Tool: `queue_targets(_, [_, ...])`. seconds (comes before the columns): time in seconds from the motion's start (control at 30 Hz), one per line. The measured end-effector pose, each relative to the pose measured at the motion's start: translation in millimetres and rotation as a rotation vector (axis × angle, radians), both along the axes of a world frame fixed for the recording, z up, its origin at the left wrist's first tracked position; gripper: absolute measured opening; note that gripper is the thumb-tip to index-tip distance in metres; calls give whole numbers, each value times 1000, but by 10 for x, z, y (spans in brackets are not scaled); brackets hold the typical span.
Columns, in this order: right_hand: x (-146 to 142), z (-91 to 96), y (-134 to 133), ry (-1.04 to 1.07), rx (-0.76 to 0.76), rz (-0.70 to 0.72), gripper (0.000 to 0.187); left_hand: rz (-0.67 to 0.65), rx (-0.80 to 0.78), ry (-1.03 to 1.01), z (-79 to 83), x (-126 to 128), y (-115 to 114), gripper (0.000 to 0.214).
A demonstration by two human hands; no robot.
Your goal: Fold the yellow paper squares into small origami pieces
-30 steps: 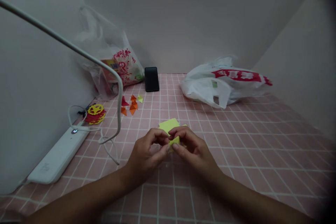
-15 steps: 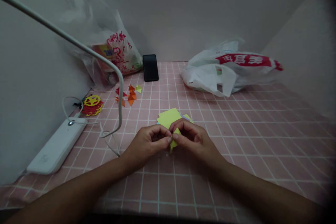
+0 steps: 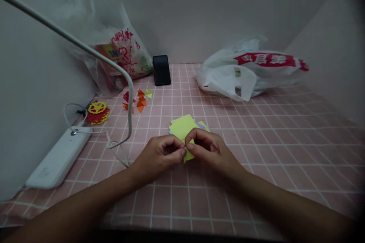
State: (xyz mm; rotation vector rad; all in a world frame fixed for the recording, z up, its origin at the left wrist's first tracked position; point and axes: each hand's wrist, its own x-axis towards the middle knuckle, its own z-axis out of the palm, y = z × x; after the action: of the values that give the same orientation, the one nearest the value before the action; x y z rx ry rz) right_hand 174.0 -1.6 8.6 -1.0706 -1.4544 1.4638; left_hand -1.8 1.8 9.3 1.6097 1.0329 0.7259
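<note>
Between left hand (image 3: 159, 155) and right hand (image 3: 213, 150), small folded yellow paper (image 3: 189, 155), one point aimed back at the wearer. Right thumb lies flat on its near face, forefinger curled behind, so right hand is pinching it. Left thumb and forefinger are pressed together at its left edge, pinching there too, exact contact too small to tell. Whether the paper touches the checked pink tablecloth (image 3: 256, 136) below the grip: cannot tell

Just beyond the grip, loose stack of paper squares (image 3: 181, 124), yellow on top, bits of blue and purple sticking out at the sides. Farther off, left of the grip, little folded paper pieces (image 3: 141, 103), red, orange and one pale yellow. Behind those, black phone (image 3: 161, 70), beside clear plastic bag (image 3: 128, 55) with red print. Far right of the grip, white plastic bag (image 3: 218, 78) with red band, lying on its side. Well left of the grip, white power bank (image 3: 58, 161) with thin white cord (image 3: 115, 153), yellow and red gear shapes (image 3: 97, 108) near its far end. Nearer the grip on that side, bent white rod (image 3: 130, 112)
</note>
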Motion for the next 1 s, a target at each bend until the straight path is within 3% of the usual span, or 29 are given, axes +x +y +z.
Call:
queue_targets(0.3, [2,-68,8,17,-1,-91,14,-33,-147,-85,-7,6,15,17])
queue_targets(0.37, [5,-100,10,42,-7,-138,14,7,-151,-149,-32,31,-4,10])
queue_targets(0.43, [6,-126,9,86,-28,-183,14,93,-121,-228,-64,60,-33,25])
queue_targets(0.67, [-14,-163,-11,272,-79,-220,15,199,188,-81,-81,45,-78,5])
queue_targets(0.83, [-10,-176,-8,275,-79,-194,14,234,454,-2,-51,-7,-50,10])
queue_targets(1.0, [-4,-179,-22,304,-6,-176,12,231,528,-23,-46,-15,-61,9])
